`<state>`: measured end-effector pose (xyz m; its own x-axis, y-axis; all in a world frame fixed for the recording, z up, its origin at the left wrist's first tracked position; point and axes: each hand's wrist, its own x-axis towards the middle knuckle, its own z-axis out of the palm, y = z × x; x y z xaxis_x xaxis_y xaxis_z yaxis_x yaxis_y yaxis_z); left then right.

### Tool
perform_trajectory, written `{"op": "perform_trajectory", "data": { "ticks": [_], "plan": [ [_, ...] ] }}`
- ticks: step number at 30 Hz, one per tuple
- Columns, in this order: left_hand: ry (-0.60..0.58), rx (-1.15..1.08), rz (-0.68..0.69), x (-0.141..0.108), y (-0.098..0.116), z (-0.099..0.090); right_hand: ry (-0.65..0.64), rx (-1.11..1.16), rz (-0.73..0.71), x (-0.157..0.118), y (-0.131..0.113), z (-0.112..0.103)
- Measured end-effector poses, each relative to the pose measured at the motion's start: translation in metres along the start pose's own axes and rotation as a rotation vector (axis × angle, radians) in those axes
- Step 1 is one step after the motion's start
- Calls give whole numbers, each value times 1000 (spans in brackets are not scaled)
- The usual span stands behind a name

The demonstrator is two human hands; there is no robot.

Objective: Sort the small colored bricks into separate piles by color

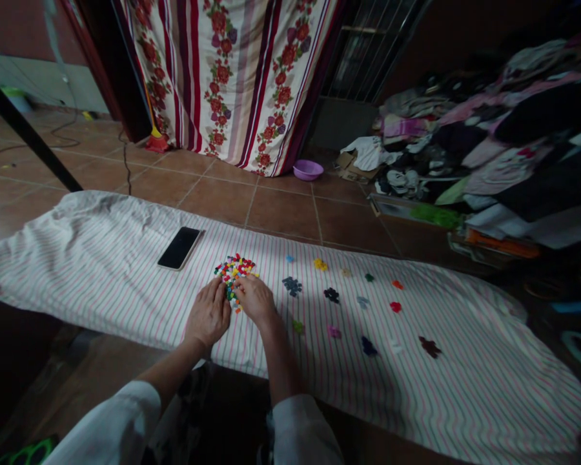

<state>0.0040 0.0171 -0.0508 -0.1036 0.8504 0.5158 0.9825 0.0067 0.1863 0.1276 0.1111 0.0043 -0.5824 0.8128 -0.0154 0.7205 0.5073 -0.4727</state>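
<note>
A mixed pile of small coloured pieces [237, 263] lies on a striped cloth [126, 284]. My left hand [210, 312] rests at the pile's near left edge, its fingers stretched forward. On the right side of the pile, my right hand [255, 298] has its fingers bent together in a pinch; whatever is between them is too small to make out. Sorted by colour, little heaps spread to the right: dark grey pieces [292, 286], black pieces [332, 295], yellow pieces [320, 265], pink pieces [334, 331], navy pieces [368, 346], brown pieces [430, 347], red pieces [395, 307] and several others.
A phone [179, 248] lies on the cloth left of the pile. Beyond the cloth is a tiled floor [223, 194] with a purple basin [308, 169] before a floral curtain [242, 77]. Heaped clothes [465, 129] and boxes fill the right side.
</note>
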Motion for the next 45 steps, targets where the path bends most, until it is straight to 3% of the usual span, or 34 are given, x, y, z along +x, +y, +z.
{"op": "perform_trajectory", "data": {
  "ticks": [20, 31, 40, 45],
  "plan": [
    [-6, -1, -2, -1, 1, 1, 12, -6, 17, 6, -5, 2],
    [-14, -6, 4, -1, 1, -1, 8, -3, 95, 8, -7, 1],
    [8, 3, 8, 0, 0, -1, 61, 66, 68, 5, -17, -16],
    [-5, -7, 8, 0, 0, -3, 128, 123, 82, 2, -6, -21]
  ]
}}
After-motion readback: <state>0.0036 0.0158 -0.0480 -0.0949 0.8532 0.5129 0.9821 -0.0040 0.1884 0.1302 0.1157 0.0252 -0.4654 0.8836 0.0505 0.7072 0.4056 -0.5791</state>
